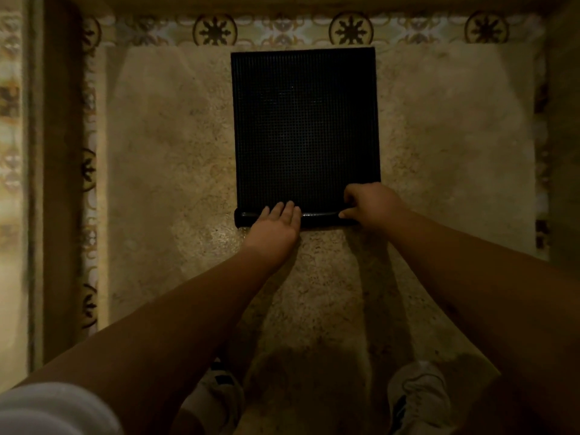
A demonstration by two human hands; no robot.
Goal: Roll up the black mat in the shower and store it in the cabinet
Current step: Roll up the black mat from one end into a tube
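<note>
The black mat, with a fine grid texture, lies flat on the beige stone shower floor. Its near edge is curled into a thin roll running left to right. My left hand presses on the left half of that roll, palm down, fingers straight and close together. My right hand curls over the roll's right end, fingers on top and thumb at the front. The cabinet is not in view.
A band of patterned tiles borders the floor at the far side and on the left. A dark raised ledge runs down the left. My two white shoes stand at the bottom.
</note>
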